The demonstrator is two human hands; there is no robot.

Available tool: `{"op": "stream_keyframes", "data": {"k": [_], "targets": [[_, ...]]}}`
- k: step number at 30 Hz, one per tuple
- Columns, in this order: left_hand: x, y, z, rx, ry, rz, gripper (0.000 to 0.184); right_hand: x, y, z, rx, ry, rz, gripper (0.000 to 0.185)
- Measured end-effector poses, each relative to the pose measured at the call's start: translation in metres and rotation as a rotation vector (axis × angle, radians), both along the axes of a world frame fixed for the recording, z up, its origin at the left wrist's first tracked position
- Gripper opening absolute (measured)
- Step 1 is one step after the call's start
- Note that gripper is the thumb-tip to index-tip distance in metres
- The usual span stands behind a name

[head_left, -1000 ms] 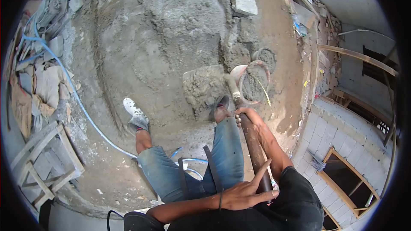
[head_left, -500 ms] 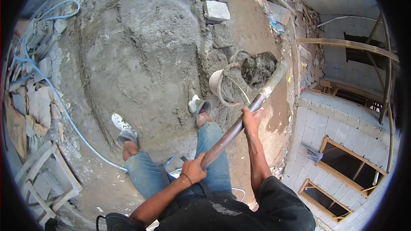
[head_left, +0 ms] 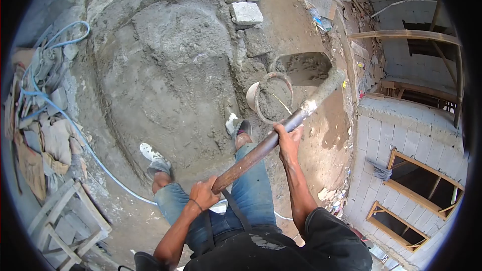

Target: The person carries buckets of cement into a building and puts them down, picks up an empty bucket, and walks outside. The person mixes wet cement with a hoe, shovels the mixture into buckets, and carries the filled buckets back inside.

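My left hand (head_left: 203,193) is closed round the lower end of a hoe's thick handle, close to my thigh. Farther up, my right hand (head_left: 288,140) grips the same handle. The hoe (head_left: 249,156) slants up to the right, its wide blade (head_left: 306,68) smeared with wet mortar. Just left of the handle is a bucket (head_left: 253,96) with grey mortar inside. A second bucket rim (head_left: 274,64) shows behind it, partly hidden by the blade. Wet mortar (head_left: 165,75) covers a broad patch of ground ahead of my feet.
Two pale blocks (head_left: 246,13) lie beyond the buckets. A blue hose (head_left: 83,138) runs along the left, past sacks (head_left: 56,133) and a wooden frame (head_left: 93,206). On the right stands a block wall (head_left: 369,163) with wooden window frames; a bamboo pole (head_left: 401,34) juts out above.
The mortar heaped on the hoe blade has mostly come off, leaving smears. The blade has shifted slightly up and right and turned. My left hand has moved left with the handle's end.
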State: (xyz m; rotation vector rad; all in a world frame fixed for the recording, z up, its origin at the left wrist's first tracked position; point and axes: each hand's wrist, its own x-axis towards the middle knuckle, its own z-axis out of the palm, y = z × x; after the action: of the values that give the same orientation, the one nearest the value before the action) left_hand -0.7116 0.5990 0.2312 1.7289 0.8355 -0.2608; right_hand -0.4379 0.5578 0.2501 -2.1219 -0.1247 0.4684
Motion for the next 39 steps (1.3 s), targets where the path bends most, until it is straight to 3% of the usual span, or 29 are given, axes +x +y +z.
{"op": "stream_keyframes", "data": {"k": [2, 4, 6, 8, 11, 14, 16, 20, 22, 23, 25, 29, 31, 32, 34, 37, 39], "targets": [[-0.011, 0.019, 0.041, 0.052, 0.035, 0.016, 0.028, -0.009, 0.029, 0.022, 0.223, 0.263, 0.085, 0.044], [-0.028, 0.037, 0.063, 0.125, 0.091, 0.042, 0.028, -0.013, 0.029, 0.015, 0.181, 0.358, 0.178, 0.046], [-0.049, 0.058, 0.075, 0.201, 0.219, 0.058, 0.029, -0.019, 0.026, 0.008, 0.13, 0.655, 0.354, 0.051], [-0.067, 0.074, 0.059, 0.243, 0.377, 0.005, 0.031, -0.02, 0.002, -0.018, -0.1, 0.418, 0.561, 0.044], [-0.072, 0.099, -0.006, 0.308, 0.66, -0.089, 0.033, -0.018, -0.042, -0.058, -0.375, 0.066, 0.718, 0.042], [-0.057, 0.129, -0.093, 0.39, 0.927, -0.264, 0.029, -0.017, -0.094, -0.084, -0.47, 0.152, 0.704, 0.048], [-0.033, 0.173, -0.085, 0.364, 1.054, -0.146, 0.024, -0.011, -0.117, -0.08, -0.639, 0.275, 0.661, 0.044], [-0.045, 0.223, -0.076, 0.45, 1.122, -0.184, 0.026, -0.017, -0.148, -0.082, -0.694, 0.422, 0.524, 0.053], [-0.041, 0.223, -0.072, 0.488, 1.146, -0.245, 0.024, -0.01, -0.158, -0.098, -0.394, 0.672, 0.258, 0.057], [-0.04, 0.217, -0.07, 0.524, 1.094, -0.25, 0.027, -0.003, -0.158, -0.098, -0.382, 0.685, 0.232, 0.057], [-0.021, 0.204, -0.063, 0.533, 1.08, -0.248, 0.037, 0.013, -0.155, -0.097, -0.254, 0.972, 0.204, 0.062], [0.041, 0.164, -0.049, 0.644, 1.032, -0.442, 0.053, 0.061, -0.155, -0.096, -0.077, 1.051, 0.264, 0.066], [0.089, 0.153, -0.031, 0.657, 0.853, -0.466, 0.051, 0.092, -0.148, -0.098, 0.029, 1.389, -0.079, 0.072], [0.106, 0.153, -0.032, 0.668, 0.85, -0.501, 0.051, 0.098, -0.146, -0.112, 0.136, 1.335, -0.196, 0.071], [0.132, 0.153, -0.038, 0.544, 0.491, -0.475, 0.048, 0.113, -0.13, -0.136, 0.367, 1.229, -0.412, 0.07], [0.211, 0.153, -0.017, 0.351, 0.284, -0.437, 0.038, 0.139, -0.086, -0.152, 0.796, 1.139, -0.816, 0.068], [0.246, 0.156, -0.009, 0.326, 0.233, -0.441, 0.034, 0.145, -0.069, -0.172, 0.885, 1.088, -0.929, 0.066]]}}
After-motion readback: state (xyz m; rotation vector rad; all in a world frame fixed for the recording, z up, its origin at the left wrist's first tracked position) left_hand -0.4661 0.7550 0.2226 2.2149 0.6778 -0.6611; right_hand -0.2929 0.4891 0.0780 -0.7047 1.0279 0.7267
